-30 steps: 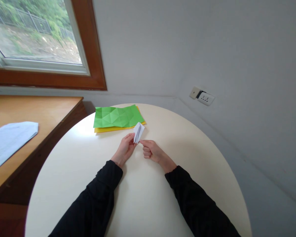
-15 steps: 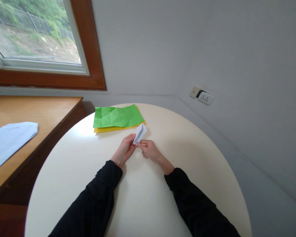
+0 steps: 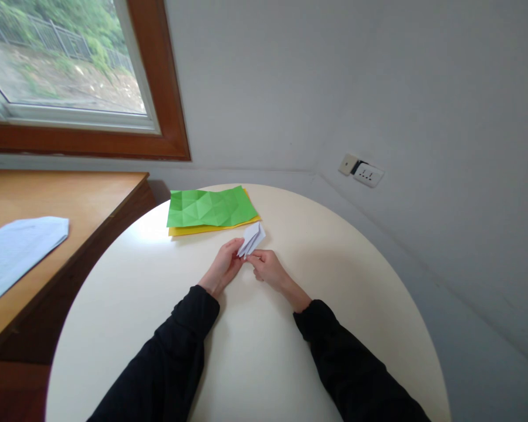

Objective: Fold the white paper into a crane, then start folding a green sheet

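A small white folded paper point(image 3: 252, 238) with layered, pointed flaps is held between both hands above the table. My left hand point(image 3: 226, 261) is closed on its left side, thumb on top. From the lower right, my right hand point(image 3: 267, 267) pinches the paper's near end with thumb and index finger. Just beyond the folded paper lies a creased green sheet of paper point(image 3: 211, 208), on top of yellow paper point(image 3: 193, 231) that shows along the near and right edges.
The round cream table point(image 3: 334, 258) fills the middle. To the left stands a wooden desk point(image 3: 92, 187) with a pale blue cloth-like item point(image 3: 26, 246) on it. A window point(image 3: 70, 64) and a wall socket point(image 3: 368, 174) are on the walls behind.
The white folded paper has turned slightly and its flaps have spread wider, with the top leaning a little to the right. Both hands keep nearly the same place.
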Motion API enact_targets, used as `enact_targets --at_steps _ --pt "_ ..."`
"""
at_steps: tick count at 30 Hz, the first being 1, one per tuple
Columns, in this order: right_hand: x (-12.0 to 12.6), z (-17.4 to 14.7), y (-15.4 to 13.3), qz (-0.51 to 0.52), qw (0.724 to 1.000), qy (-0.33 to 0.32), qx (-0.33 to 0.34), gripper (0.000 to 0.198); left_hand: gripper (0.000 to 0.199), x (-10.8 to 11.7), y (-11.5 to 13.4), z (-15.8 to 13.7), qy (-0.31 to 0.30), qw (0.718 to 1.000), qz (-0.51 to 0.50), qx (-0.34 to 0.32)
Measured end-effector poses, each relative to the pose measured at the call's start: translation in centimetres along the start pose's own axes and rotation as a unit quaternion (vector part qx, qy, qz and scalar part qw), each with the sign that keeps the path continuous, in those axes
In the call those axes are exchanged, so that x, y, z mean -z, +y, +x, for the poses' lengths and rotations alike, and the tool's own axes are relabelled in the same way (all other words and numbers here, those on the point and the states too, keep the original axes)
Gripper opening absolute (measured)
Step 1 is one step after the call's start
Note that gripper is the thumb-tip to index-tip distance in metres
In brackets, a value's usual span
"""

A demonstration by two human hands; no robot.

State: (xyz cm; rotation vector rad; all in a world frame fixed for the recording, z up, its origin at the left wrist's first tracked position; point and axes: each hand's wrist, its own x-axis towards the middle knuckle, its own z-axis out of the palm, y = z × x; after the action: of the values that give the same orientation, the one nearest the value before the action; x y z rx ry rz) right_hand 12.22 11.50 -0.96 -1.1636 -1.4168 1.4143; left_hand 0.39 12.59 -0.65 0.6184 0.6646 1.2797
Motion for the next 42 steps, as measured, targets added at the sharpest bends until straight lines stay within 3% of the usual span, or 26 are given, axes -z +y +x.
enact_targets --at_steps 34,42 --pt "-0.17 0.07 0.27 -0.021 0.996 0.034 0.079 0.015 0.021 0.62 -0.32 0.13 -0.014 1.0 0.017 -0.012" --pt "-0.17 0.0 -0.03 -0.033 0.997 0.036 0.055 0.017 0.023 0.69 -0.43 0.32 -0.013 1.0 0.018 -0.018"
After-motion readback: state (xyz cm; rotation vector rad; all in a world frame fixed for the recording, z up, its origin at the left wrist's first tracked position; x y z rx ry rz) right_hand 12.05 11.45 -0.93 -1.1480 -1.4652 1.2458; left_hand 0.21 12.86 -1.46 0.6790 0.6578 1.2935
